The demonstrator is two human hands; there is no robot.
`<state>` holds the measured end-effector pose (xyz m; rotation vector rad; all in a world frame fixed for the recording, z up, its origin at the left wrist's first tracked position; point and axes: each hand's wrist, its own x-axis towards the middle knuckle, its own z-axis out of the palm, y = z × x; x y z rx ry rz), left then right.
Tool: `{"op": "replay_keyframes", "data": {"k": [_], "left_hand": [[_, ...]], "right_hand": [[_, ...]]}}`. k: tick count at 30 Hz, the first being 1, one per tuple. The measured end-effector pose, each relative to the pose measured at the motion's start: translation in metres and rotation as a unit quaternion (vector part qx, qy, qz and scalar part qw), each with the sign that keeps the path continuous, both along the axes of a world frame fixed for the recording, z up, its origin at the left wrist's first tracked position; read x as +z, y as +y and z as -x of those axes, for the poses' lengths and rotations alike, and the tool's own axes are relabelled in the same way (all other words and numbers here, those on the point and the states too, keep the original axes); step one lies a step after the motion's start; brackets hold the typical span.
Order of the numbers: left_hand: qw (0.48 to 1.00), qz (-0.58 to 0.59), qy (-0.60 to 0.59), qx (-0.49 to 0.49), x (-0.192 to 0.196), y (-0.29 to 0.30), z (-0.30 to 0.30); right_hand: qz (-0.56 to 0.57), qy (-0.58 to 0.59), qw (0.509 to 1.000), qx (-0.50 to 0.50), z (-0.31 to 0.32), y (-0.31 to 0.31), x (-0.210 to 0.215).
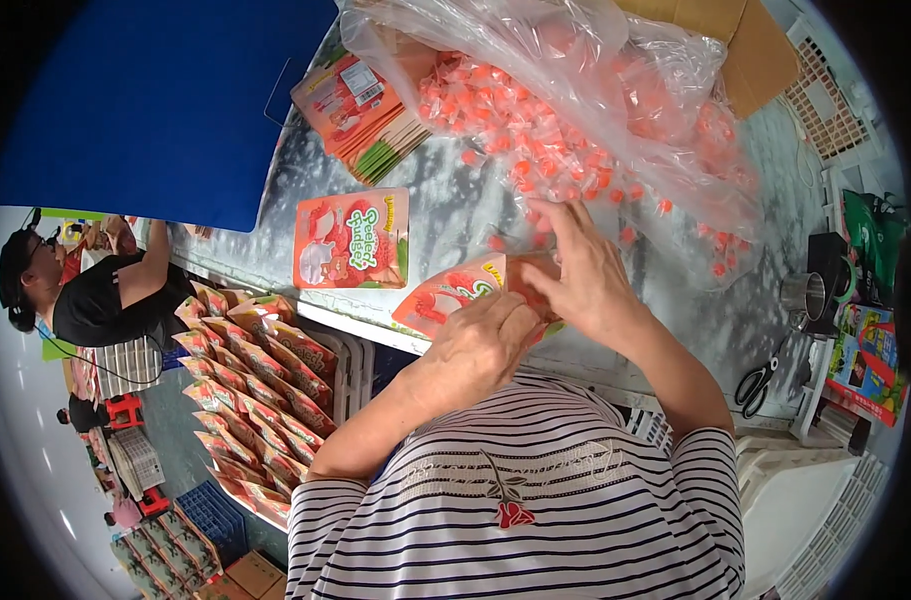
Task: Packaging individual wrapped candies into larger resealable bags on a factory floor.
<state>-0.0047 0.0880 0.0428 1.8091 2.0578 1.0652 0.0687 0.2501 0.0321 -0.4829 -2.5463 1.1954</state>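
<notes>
A grey mottled table spreads under and beyond my grip. Past my fingers, a clear plastic bag sprawls across it. To the left and nearer my body than the table edge stand rows of plump pouches. Ahead and left of my grip lies a stack of flat packs; closer, just left, a single pack lies face up. My held pouch slants at the near table edge, under my hands. My left hand curls down, pinching its right end; my right hand arches beside it, thumb apart from the extended fingers. Whether that thumb presses the pouch, I cannot tell. Smallest are the wrapped red sweets, scattered ahead. I judge the pouch's end is being worked: best keep the left pinch firm, ease the layers apart evenly, and avoid creasing the film.
</notes>
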Motion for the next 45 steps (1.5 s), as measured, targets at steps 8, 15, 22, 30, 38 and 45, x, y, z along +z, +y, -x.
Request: {"op": "replay_keyframes", "data": {"k": [8,15,22,30,38,45], "left_hand": [[0.999,0.002,0.002,0.051,0.001,-0.012,0.008],[0.994,-0.002,0.011,0.106,0.008,-0.038,0.012],[0.954,-0.030,0.010,0.299,0.029,-0.065,0.032],[0.911,-0.041,0.041,0.409,0.037,-0.107,0.050],[0.928,-0.005,0.029,0.372,0.027,-0.096,0.045],[0.921,-0.011,-0.018,0.390,0.021,-0.097,0.046]], "right_hand": [[-0.104,0.069,0.975,0.182,-0.018,-0.010,0.013],[0.171,0.217,0.951,0.140,-0.024,-0.019,-0.007],[0.045,-0.042,0.952,0.298,-0.016,-0.058,-0.069],[-0.063,-0.015,0.927,0.370,-0.018,-0.054,-0.114],[-0.252,0.038,0.952,0.166,0.022,-0.043,-0.135],[-0.158,0.071,0.971,0.166,-0.014,-0.024,-0.127]]}}
